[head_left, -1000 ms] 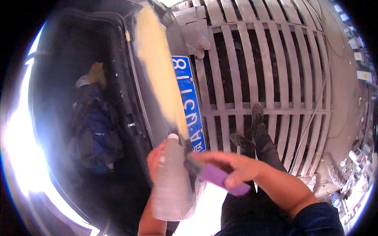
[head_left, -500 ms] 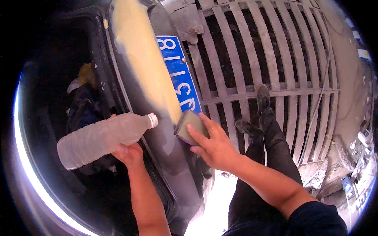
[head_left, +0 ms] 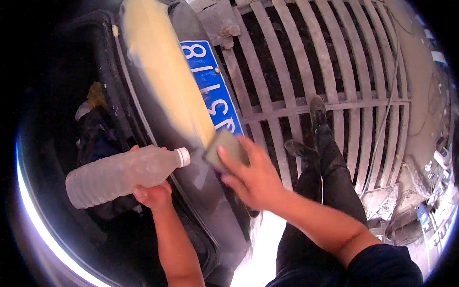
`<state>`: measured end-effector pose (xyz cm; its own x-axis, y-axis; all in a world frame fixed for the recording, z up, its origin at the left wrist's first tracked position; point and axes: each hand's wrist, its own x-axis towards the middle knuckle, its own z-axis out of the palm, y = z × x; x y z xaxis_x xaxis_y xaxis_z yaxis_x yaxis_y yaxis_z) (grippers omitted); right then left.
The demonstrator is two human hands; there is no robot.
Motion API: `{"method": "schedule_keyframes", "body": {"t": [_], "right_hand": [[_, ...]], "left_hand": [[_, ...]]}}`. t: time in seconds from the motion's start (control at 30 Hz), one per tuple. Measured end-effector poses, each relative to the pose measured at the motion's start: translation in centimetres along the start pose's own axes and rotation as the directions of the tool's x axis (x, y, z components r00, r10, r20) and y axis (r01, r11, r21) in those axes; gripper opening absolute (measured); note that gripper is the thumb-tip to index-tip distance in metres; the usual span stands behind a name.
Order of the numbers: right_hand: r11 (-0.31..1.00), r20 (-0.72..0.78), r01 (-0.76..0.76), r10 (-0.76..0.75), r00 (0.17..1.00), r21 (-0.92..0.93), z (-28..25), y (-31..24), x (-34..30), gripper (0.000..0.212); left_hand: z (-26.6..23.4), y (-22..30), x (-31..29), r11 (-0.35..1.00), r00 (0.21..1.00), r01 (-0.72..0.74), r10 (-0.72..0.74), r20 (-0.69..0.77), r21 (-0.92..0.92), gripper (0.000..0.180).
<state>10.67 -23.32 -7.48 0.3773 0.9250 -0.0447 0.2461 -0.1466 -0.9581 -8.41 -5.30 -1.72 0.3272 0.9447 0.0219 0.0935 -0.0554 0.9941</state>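
Observation:
My left hand (head_left: 154,193) is wrapped around a cloudy plastic bottle (head_left: 122,177) with a white cap. It holds the bottle on its side over the car's open rear compartment, cap end toward the right. My right hand (head_left: 256,174) grips a grey-green sanding block (head_left: 228,152) with a purple underside. The block lies at the near end of a pale yellow filler patch (head_left: 165,71) on the dark car panel (head_left: 191,167), beside the blue licence plate (head_left: 210,86). The hand is slightly blurred, and the block's contact face is hidden.
A dark rubber seal (head_left: 136,103) edges the compartment, where dark cloth (head_left: 98,134) lies. Slatted floor grating (head_left: 306,52) with gaps spreads to the right. My shoes (head_left: 318,115) stand on it. A thin cable (head_left: 389,110) runs across the grating's right side.
The view has shifted slightly, so the car sits further left. The bottle's cap end has dipped a little. My right hand and the block have moved slightly left, with blur.

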Motion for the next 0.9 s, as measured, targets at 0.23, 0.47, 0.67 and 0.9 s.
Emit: {"method": "schedule_keyframes", "body": {"t": [0.23,0.47,0.67,0.9], "right_hand": [[0.999,0.039,-0.014,0.012,0.999,0.038,-0.1,-0.6,-1.1,0.06],[1.0,-0.096,-0.005,0.008,0.995,0.028,-0.5,1.0,5.1,0.06],[0.994,0.004,0.012,-0.013,1.0,0.113,0.4,-0.1,-2.4,0.064],[0.999,-0.077,-0.015,0.019,0.997,0.046,0.1,1.5,3.8,0.059]], "left_hand": [[0.4,0.1,0.5,1.0,0.998,0.005,-0.005,-0.062,0.002,0.097],[1.3,0.5,0.6,1.0,0.998,0.006,-0.005,-0.056,0.029,0.098],[0.3,0.6,0.8,0.999,0.999,0.038,-0.038,0.006,0.007,0.097],[0.1,0.0,0.8,0.999,1.0,0.027,-0.027,0.003,-0.026,0.095]]}}
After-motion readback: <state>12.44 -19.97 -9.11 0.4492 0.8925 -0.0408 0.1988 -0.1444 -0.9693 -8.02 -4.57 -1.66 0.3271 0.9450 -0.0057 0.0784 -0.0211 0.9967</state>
